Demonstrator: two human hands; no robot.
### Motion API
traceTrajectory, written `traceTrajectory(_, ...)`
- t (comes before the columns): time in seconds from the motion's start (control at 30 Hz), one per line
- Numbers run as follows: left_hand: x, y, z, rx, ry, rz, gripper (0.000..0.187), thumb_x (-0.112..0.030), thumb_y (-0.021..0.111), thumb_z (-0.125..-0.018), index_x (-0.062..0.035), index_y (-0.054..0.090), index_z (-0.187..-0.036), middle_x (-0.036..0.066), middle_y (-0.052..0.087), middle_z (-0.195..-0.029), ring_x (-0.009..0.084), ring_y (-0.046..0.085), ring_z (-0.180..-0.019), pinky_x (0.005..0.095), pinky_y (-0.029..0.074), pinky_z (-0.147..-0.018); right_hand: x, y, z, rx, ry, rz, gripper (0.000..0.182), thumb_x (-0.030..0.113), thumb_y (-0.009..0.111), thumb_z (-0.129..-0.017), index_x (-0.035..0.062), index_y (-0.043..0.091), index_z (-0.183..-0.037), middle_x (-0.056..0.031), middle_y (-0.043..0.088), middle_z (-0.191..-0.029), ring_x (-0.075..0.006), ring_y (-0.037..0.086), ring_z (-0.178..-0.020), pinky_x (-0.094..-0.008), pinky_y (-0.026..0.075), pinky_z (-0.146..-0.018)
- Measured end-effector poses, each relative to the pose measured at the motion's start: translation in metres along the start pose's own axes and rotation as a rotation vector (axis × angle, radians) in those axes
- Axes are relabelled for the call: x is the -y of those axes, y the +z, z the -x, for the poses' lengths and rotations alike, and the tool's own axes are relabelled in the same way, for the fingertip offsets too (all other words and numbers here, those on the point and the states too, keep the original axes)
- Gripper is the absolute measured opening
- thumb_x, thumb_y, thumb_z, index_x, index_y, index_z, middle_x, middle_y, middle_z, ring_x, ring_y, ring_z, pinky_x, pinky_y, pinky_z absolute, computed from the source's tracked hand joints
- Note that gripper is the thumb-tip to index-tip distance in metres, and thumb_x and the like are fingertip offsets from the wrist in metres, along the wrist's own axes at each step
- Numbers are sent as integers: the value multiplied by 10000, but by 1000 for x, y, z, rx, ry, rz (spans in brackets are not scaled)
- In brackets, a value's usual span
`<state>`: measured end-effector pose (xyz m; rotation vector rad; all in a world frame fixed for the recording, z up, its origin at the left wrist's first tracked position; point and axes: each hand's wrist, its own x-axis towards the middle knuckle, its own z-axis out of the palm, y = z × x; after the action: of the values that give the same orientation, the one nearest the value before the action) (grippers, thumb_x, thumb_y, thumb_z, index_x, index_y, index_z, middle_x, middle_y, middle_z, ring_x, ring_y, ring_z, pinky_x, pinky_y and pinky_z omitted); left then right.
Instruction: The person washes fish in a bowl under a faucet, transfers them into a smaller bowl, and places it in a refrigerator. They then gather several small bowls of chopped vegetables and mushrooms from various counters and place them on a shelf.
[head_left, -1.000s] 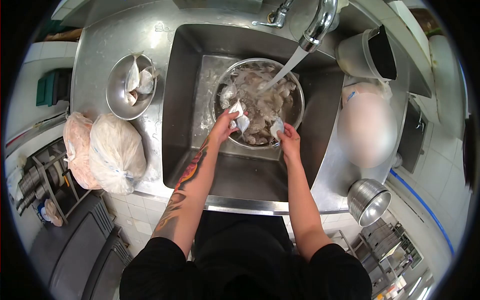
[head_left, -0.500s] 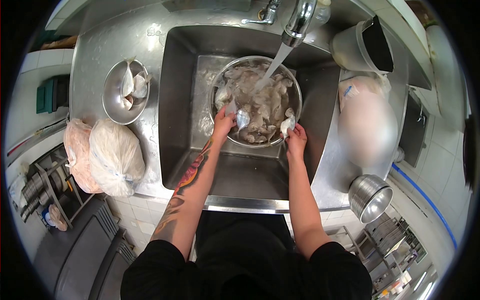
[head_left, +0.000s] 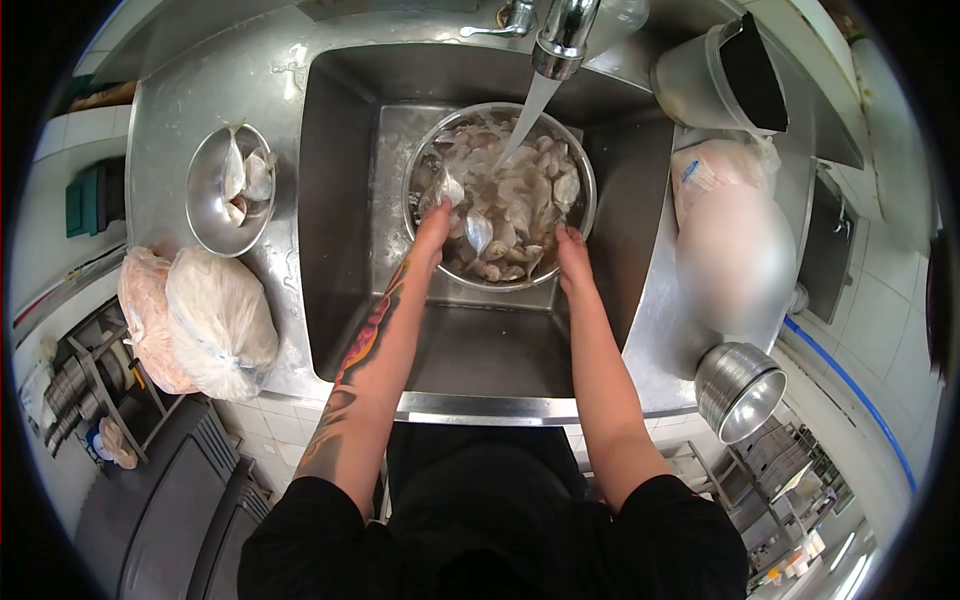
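In the deep sink stands a round metal bowl [head_left: 591,190] full of water and many small silvery fish [head_left: 520,205]. Water pours into it from the tap [head_left: 565,40]. At the bowl's left rim my left hand [head_left: 434,228] is closed, with a small fish [head_left: 451,187] at its fingertips. A brighter fish [head_left: 479,231] lies just to the right of that hand. My right hand [head_left: 573,260] is at the right rim with its fingers curled inward; what they hold, if anything, is hidden.
A smaller metal bowl [head_left: 205,228] with several fish stands on the left counter, above two filled plastic bags [head_left: 222,322]. To the right are a plastic bucket [head_left: 690,82], a bagged pinkish bundle [head_left: 715,170] and stacked metal bowls [head_left: 735,390]. The steel sink [head_left: 340,200] has high walls.
My left hand has moved slightly up and left, its fish now more upright. My right hand has drawn to the rim, and the pale fish it held no longer shows in its fingers. The view shifted slightly.
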<state>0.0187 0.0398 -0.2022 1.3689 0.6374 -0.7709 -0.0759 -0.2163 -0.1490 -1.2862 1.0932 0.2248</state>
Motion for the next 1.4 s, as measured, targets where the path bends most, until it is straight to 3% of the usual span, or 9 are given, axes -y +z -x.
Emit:
traceTrajectory(0.1,-7,7,5,58,-210,-96,683,-546,419,-1010,-77,353,-1502,162,428,-1490,307,380,-1373,514,265,-1130,-5,9,-9,5,255,-48,568,413,457,-1039,-22,440,-1403,-157,521,-1410,-278,495,-1297,-420,361,-1085)
traceTrajectory(0.17,-5,11,5,62,-324,-135,777,-616,371,-996,-109,215,-1563,164,270,-1596,354,234,-1469,605,150,-1157,-30,11,-37,159,380,-405,619,477,416,-1037,34,391,-1469,-149,465,-1474,-334,456,-1336,-509,332,-1123)
traceTrajectory(0.4,1,9,6,155,-367,-129,841,-699,385,-947,-138,247,-1557,137,249,-1603,383,234,-1456,634,258,-1100,-16,46,-27,282,688,-518,790,657,306,-975,48,428,-1465,-171,417,-1517,-390,402,-1381,-567,252,-1162)
traceTrajectory(0.47,-11,14,16,212,-377,-36,867,-692,354,-962,-154,98,-1590,110,61,-1659,316,50,-1523,694,168,-1117,-19,52,-24,282,714,-560,787,657,311,-972,56,430,-1466,-173,416,-1516,-393,397,-1382,-574,248,-1161)
traceTrajectory(0.63,-24,13,19,302,-341,17,1010,-812,327,-881,-142,69,-1591,97,13,-1664,322,-19,-1524,753,130,-1081,-31,58,-19,349,810,-733,819,696,413,-916,95,437,-1472,-160,385,-1539,-376,371,-1398,-575,224,-1169)
traceTrajectory(0.77,-35,14,25,280,-340,43,1082,-867,298,-837,-123,70,-1589,102,0,-1664,335,-57,-1520,777,94,-1063,-38,58,-24,365,661,-714,792,688,416,-922,100,458,-1452,-165,428,-1506,-404,421,-1354,-595,277,-1142)
traceTrajectory(0.9,-29,7,19,427,-328,25,1064,-857,282,-851,-101,122,-1583,110,60,-1659,341,8,-1520,780,83,-1059,-31,58,-24,393,538,-699,752,669,434,-936,94,489,-1416,-161,495,-1449,-411,469,-1312,-602,327,-1114)
traceTrajectory(1.17,-43,10,23,530,-171,150,905,-777,291,-920,-120,296,-1542,92,316,-1577,331,294,-1446,693,242,-1082,-9,53,-13,427,506,-771,735,653,486,-928,79,513,-1386,-160,552,-1390,-397,518,-1268,-589,363,-1096)
traceTrajectory(1.4,-42,15,22,455,-220,177,804,-716,393,-937,-159,348,-1514,90,453,-1492,303,439,-1359,612,339,-1074,-9,36,-17,523,429,-881,723,638,373,-974,68,517,-1394,-127,536,-1417,-383,520,-1269,-566,378,-1092)
